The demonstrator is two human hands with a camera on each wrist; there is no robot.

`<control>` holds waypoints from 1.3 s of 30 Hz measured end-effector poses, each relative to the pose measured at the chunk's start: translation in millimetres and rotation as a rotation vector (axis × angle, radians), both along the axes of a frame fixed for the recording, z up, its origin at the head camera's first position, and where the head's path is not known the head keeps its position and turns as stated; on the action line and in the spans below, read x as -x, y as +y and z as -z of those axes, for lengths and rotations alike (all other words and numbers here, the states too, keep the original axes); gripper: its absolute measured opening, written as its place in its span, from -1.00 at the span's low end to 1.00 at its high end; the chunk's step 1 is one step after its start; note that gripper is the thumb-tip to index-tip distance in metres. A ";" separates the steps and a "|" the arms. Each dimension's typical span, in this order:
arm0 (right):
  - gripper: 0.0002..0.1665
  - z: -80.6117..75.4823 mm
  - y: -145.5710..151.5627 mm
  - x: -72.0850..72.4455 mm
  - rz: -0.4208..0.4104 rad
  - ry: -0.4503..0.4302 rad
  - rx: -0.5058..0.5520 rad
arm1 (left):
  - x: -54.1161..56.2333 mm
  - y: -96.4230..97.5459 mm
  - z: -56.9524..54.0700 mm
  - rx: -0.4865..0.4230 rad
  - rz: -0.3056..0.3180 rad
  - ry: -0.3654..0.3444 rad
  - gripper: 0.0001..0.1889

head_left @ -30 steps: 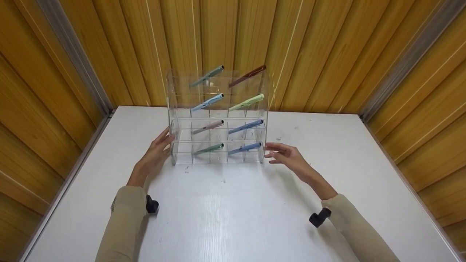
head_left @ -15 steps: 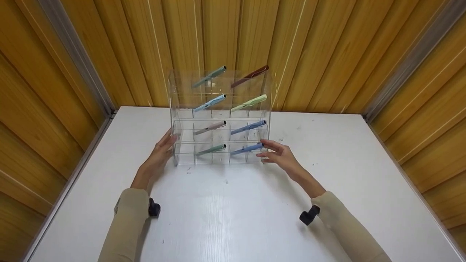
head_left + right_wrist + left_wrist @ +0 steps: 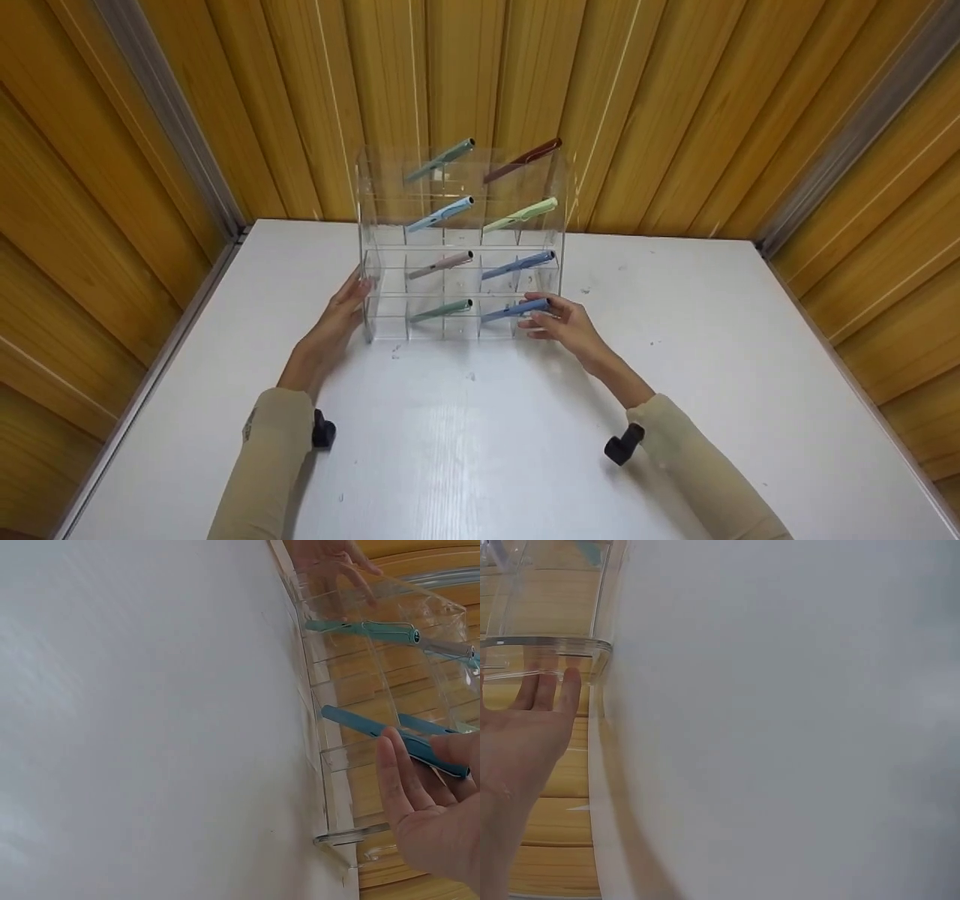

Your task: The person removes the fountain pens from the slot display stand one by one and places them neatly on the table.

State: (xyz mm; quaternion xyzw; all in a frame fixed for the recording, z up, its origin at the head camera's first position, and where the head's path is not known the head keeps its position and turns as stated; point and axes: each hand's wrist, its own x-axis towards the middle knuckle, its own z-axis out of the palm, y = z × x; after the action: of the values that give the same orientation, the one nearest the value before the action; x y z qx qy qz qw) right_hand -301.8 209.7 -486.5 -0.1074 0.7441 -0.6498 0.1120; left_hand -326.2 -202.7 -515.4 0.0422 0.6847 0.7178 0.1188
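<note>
A clear acrylic pen rack (image 3: 364, 225) stands tilted back on the table, with pens slanting in its tiers. My left hand (image 3: 335, 321) rests straight fingers against the rack's left side panel; in the left wrist view the fingers (image 3: 568, 694) lie along that clear wall. On the right, my right hand (image 3: 568, 330) is at the lowest tier, thumb and fingers around the cap end of a blue pen (image 3: 352, 721). That pen still lies in its slot. Just left of it in the same tier is a green pen (image 3: 442, 310).
Higher tiers hold a pink pen (image 3: 441, 265), another blue pen (image 3: 519, 265), a light blue pen (image 3: 440, 214), a light green pen (image 3: 521, 214), a teal pen (image 3: 440, 159) and a dark red pen (image 3: 523, 160). Yellow wood-look panels (image 3: 675, 112) surround the white table (image 3: 465, 450).
My right hand has moved left from beside the rack's right side to the lowest blue pen, and its fingers have come around it. My left hand stays against the rack.
</note>
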 end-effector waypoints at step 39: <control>-0.60 5.2 -24.1 -8.4 0.196 -0.009 0.060 | -1.8 3.0 -2.5 0.118 0.044 -0.008 -0.26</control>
State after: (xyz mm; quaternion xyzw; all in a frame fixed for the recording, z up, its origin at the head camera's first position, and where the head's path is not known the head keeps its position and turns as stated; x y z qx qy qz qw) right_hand -293.5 185.7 -491.8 -0.0345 0.7306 -0.6802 0.0481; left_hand -324.4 -199.7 -512.9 0.0472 0.7242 0.6737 0.1395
